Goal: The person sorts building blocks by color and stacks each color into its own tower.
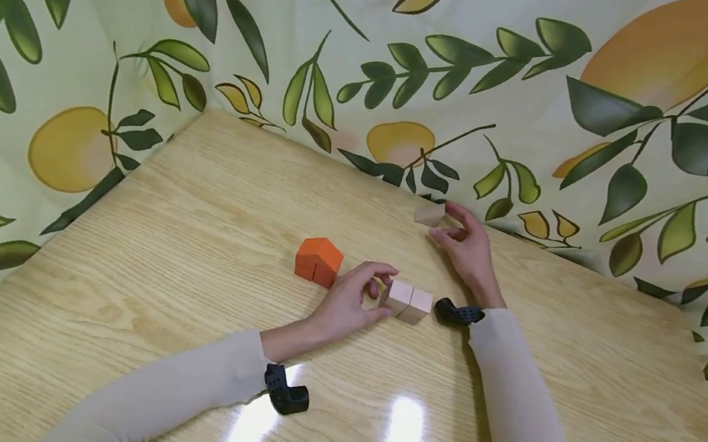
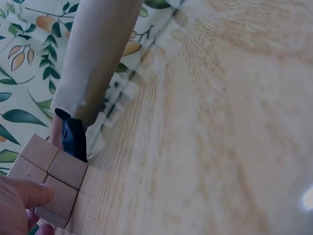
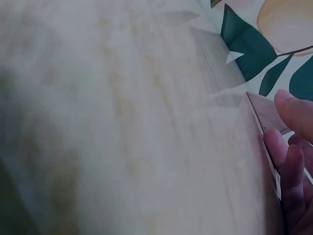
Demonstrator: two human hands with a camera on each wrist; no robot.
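Observation:
In the head view, my left hand (image 1: pixel 355 298) is at the left side of a compact group of pale wooden cubes (image 1: pixel 409 302), standing tight together on the table. The left wrist view shows its thumb on one face of the wooden cubes (image 2: pixel 66 171), with other fingertips at a lower side. Farther back, my right hand (image 1: pixel 469 251) holds a small pale wooden block (image 1: pixel 428 215) with slanted sides between thumb and fingers. The right wrist view shows only part of that block (image 3: pixel 266 113) at the fingertips.
Just left of my left hand stands a group of orange blocks (image 1: pixel 318 260) with a peaked top. The wood-grain table (image 1: pixel 180 263) ends at a leaf-and-fruit patterned cloth (image 1: pixel 322 69) behind it. Black wrist devices (image 1: pixel 287 391) sit on both forearms.

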